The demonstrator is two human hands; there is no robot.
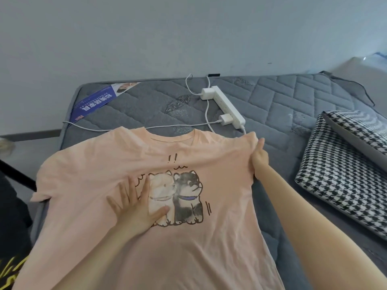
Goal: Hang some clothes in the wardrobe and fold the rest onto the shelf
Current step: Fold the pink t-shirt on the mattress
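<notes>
A peach T-shirt [100, 164] with a print of two cartoon dogs lies front up on the grey quilted mattress [282, 97], its collar pointing away from me. My left hand [136, 208] presses flat on the shirt's chest, fingers spread, beside the print. My right hand [259, 158] grips the shirt's right shoulder and sleeve, with the fabric bunched in its fingers. The shirt's left sleeve hangs over the mattress edge.
A white power strip [228, 106] with two chargers and white cables lies on the mattress just beyond the collar. A black-and-white houndstooth garment [339, 174] sits at the right. A dark garment with yellow print [10, 266] is at the lower left. A blue label [94, 105] marks the mattress corner.
</notes>
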